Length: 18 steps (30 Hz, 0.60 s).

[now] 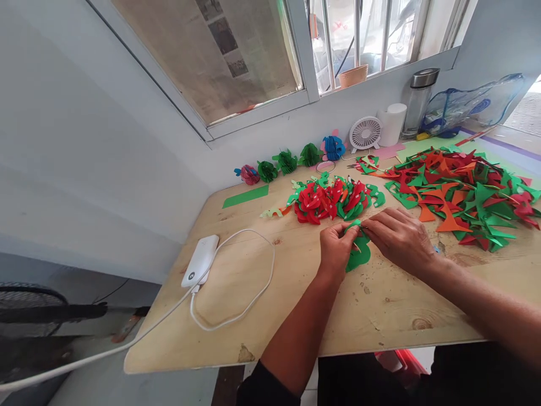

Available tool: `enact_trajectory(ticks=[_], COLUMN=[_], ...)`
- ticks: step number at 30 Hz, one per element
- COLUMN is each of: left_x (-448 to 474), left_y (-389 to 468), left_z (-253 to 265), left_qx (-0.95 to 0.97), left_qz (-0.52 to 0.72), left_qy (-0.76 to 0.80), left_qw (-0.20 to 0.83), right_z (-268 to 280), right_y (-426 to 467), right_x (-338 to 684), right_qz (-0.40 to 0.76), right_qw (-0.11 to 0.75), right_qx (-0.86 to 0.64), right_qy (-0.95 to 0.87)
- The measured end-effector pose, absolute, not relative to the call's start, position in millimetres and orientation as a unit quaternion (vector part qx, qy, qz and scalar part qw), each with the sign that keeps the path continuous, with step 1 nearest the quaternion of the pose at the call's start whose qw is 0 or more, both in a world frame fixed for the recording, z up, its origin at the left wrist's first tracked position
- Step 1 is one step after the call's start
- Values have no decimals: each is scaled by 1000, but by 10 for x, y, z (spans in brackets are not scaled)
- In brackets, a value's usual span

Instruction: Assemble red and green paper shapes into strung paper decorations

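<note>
A green paper cutout (358, 258) with rounded lobes is held just above the table, near its middle. My left hand (335, 249) grips its left side, thumb on top and fingers curled. At the cutout's upper right edge, the fingertips of my right hand (399, 234) are pinched together on the paper; anything small between them is hidden. Just beyond my hands lies a pile of red and green paper shapes (319, 200), some carrying small pale squares. To the right of my right hand spreads a large heap of red, orange and green paper scraps (477, 194).
A white power bank (201, 260) with a looping white cable (249, 307) lies at left. Along the wall stand folded paper figures (286, 162), a small white fan (366, 134), a white cylinder (391, 125) and a glass bottle (418, 104). A green strip (245, 196) lies flat.
</note>
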<state>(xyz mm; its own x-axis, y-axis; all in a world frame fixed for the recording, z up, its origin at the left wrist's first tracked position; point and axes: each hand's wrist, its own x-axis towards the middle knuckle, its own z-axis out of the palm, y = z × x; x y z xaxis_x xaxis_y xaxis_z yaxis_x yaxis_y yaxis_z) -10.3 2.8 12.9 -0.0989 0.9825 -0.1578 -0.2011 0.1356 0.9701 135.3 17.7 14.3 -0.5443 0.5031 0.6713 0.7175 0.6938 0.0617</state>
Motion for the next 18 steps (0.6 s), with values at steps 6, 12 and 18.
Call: enact_trajectory(ticks=[6,12,18], left_x=[-100,-97,-116], left_y=[23,13,17], left_z=[139,166,195], left_qx=[375,349,336], left_qz=[539,539,529], left_qy=[506,496,493], left_qw=[560,585,603], right_z=[175,178,183], right_y=[161,158,163], right_x=[1333,1323,1342], right_qz=[-162,-165,-135], right_qw=[323,337,350], right_qx=[-359,-354,-337], right_qy=[-861,-857,-864])
